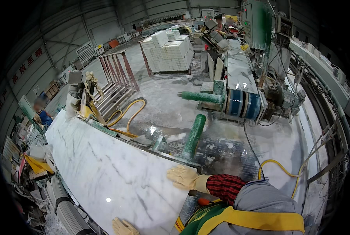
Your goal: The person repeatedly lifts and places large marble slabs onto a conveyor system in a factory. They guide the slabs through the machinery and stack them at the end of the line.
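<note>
A large white marble slab with grey veins [116,168] lies flat before me, stretching from the bottom of the view toward the upper left. My right hand [181,177], in a cream rubber glove, rests on the slab near its right-hand end, fingers stretched out and holding nothing. A red and black plaid sleeve [226,186] covers that arm. My left hand [124,227], gloved alike, is at the slab's lower part; its fingers are spread, and the lower edge of the view cuts off the rest.
Green posts [193,135] stand beyond the slab, near a conveyor [239,70] with blue rollers and a motor [292,100]. Yellow hoses [133,117] lie on the wet floor. Farther off are a metal rack [118,74] and stacked white slabs [169,55]. People are visible at left and far back.
</note>
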Tool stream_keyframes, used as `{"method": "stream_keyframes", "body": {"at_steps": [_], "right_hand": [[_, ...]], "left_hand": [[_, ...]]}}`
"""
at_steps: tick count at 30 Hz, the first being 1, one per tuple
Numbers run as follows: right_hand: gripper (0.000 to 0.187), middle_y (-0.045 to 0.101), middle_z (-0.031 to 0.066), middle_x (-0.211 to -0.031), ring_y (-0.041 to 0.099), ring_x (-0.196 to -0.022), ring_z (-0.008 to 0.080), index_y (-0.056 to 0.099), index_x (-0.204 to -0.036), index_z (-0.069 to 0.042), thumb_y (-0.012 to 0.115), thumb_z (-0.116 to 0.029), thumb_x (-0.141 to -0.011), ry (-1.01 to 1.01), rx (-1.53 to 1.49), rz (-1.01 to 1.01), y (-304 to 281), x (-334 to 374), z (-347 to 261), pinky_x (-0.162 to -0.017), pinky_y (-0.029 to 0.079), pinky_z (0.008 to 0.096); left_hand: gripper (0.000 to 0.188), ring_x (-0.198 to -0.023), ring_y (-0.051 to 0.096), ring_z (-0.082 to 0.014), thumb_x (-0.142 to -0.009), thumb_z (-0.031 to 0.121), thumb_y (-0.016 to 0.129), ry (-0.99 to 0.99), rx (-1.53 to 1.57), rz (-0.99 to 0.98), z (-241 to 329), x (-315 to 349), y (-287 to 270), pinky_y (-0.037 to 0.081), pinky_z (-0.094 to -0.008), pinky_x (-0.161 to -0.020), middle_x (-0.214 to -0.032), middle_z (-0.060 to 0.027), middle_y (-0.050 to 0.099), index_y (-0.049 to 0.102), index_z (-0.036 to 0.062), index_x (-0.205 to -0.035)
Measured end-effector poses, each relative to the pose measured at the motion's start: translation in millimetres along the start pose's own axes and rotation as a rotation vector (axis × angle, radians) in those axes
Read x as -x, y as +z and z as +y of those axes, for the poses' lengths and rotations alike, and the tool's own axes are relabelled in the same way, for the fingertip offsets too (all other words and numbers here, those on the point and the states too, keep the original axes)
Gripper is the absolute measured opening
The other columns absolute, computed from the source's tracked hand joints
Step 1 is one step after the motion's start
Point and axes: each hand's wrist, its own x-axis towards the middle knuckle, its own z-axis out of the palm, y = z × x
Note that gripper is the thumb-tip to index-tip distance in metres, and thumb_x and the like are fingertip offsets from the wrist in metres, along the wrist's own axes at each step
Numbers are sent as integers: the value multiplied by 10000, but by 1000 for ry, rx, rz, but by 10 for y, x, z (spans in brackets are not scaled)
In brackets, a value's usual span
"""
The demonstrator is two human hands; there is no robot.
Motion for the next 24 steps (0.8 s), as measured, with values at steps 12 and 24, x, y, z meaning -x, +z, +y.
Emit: {"method": "stream_keyframes", "body": {"at_steps": [12, 24], "right_hand": [[507, 638, 182, -1455, 564, -1383, 365, 655, -1381, -59, 676, -291, -931, 79, 3, -79, -152, -3, -103, -1195, 387, 513], [474, 662, 203, -1362, 591, -1283, 387, 657, -1308, -30, 699, -250, -890, -11, -60, -5, -303, -84, -134, -1136, 420, 514]], "left_hand": [[474, -1429, 510, -429, -1058, 303, 587, -398, 210, -93, 129, -70, 79, 354, -533, -1218, -1572, -210, 548, 584, 103, -1488], [539, -1474, 453, -425, -1052, 337, 590, -383, 161, -151, 106, -49, 89, 312, -528, -1240, -1610, -194, 506, 524, 125, -1543]]}}
